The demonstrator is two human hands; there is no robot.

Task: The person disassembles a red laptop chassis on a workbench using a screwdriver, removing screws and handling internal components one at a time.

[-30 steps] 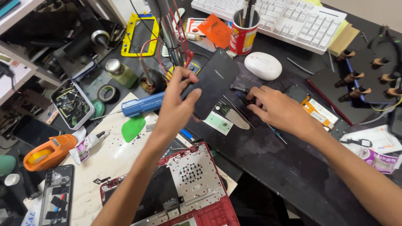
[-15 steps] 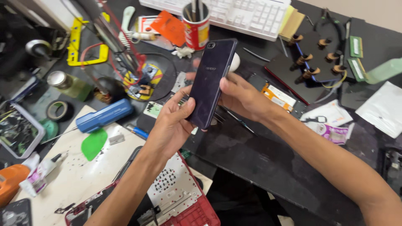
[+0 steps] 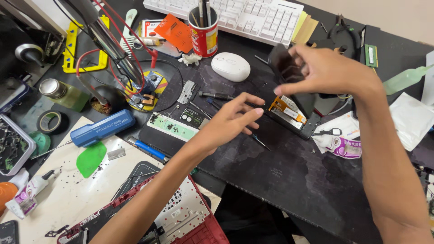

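Note:
My right hand [image 3: 327, 70] grips a dark phone [image 3: 289, 68] by its upper part and holds it tilted above the black work mat [image 3: 280, 180], right of a white mouse [image 3: 230, 66]. The phone's lower end hangs over a small black tray [image 3: 307, 127] with orange and yellow parts. My left hand [image 3: 230, 119] hovers over the middle of the mat with its fingers spread and nothing in it, a short way left of the tray. A thin screwdriver [image 3: 261, 143] lies on the mat just under its fingertips.
A red can of tools [image 3: 205, 36] and a white keyboard [image 3: 244, 16] stand at the back. A blue screwdriver [image 3: 101, 129], a green pick [image 3: 90, 158] and a tape roll [image 3: 49, 122] lie at the left. A red laptop shell [image 3: 199, 226] lies at the front; paper packets [image 3: 343, 144] at the right.
Both hands held the phone upright before. My left hand has let go and dropped toward the mat, and my right hand has carried the phone right and farther back.

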